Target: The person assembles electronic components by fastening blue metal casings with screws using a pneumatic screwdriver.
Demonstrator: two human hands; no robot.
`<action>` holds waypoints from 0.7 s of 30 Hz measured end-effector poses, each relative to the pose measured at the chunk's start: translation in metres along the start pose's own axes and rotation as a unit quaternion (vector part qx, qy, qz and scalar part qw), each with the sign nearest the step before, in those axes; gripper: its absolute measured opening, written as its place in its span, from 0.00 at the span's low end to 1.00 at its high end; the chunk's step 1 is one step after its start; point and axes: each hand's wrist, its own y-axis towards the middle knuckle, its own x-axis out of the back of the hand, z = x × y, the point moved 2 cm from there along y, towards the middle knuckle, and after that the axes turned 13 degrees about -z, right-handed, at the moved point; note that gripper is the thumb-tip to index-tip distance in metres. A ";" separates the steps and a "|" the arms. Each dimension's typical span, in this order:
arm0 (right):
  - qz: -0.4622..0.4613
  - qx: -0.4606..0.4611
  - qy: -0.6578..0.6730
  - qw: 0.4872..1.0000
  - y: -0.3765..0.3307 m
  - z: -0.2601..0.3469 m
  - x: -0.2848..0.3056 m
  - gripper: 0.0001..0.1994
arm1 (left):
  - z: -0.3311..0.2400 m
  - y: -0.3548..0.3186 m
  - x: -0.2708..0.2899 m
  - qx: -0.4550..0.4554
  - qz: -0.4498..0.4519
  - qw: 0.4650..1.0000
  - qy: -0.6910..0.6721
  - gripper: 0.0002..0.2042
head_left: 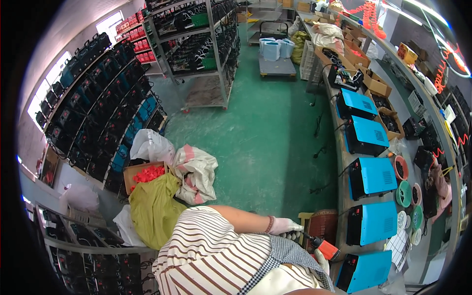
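My left hand (284,226), in a white glove with darker fingertips, is curled in front of my body beside the bench. Its fingers are closed, and what lies in them is too small to name. A red-and-black power screwdriver (326,249) is gripped in my gloved right hand (322,261), partly hidden behind my sleeve and apron. The tool's dark tip points toward my left fingers; whether they touch is unclear. Nearest the right hand on the bench (339,206) stands a blue-topped black machine (366,272). Several similar machines (376,175) line the bench beyond it.
A brown chair (322,224) stands against the bench. Colored bowls (403,193) sit behind the machines, open cartons (376,81) farther along. Sacks (196,172) and a box of red parts (129,178) lie left. Loaded racks (216,59) and a cart (278,68) stand beyond.
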 end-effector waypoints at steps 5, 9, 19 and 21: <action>-0.027 -0.022 0.023 0.999 -0.010 0.022 -0.039 0.09 | 0.009 0.007 0.027 0.015 0.005 0.999 -0.051 0.21; 0.008 -0.015 0.001 1.000 0.005 0.017 -0.047 0.08 | 0.005 0.000 0.045 0.022 -0.003 0.998 -0.054 0.21; 0.016 -0.060 -0.031 0.998 0.049 0.015 -0.071 0.14 | 0.004 -0.013 0.077 0.050 -0.036 0.991 -0.121 0.17; 0.012 -0.073 -0.035 0.997 0.049 0.022 -0.076 0.14 | 0.004 -0.015 0.083 0.051 -0.042 0.990 -0.124 0.17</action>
